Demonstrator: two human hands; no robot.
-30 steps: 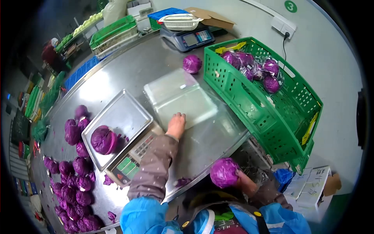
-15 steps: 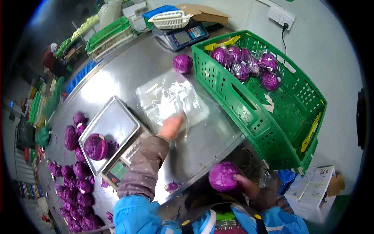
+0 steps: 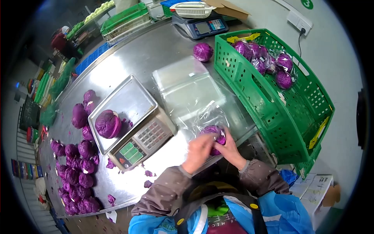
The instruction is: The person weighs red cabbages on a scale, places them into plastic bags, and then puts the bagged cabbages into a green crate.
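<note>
At the table's front edge, my right hand [image 3: 232, 149] grips a red cabbage [image 3: 219, 137] from its right side. A clear plastic bag [image 3: 211, 116] surrounds the cabbage's far side and spreads out beyond it. My left hand [image 3: 199, 151] is closed at the cabbage's left side, its fingertips on the bag's edge; the exact grip is partly hidden. Just past the hands lies a stack of flat clear bags [image 3: 191, 91]. To the left, a scale [image 3: 150, 136] carries a metal tray [image 3: 134, 91] with one red cabbage [image 3: 108, 124] on it.
A green crate [image 3: 269, 113] on the right contains several bagged cabbages [image 3: 283, 80]. One loose cabbage [image 3: 203, 52] lies beyond the bags. Many unwrapped cabbages [image 3: 76, 175] cover the table's left end. A second scale [image 3: 200, 26] stands at the back, under a white basket [image 3: 193, 9].
My left hand has come back from the bag stack to the cabbage, bringing a bag. My right hand has raised the cabbage to the table edge, where the bag now surrounds part of it.
</note>
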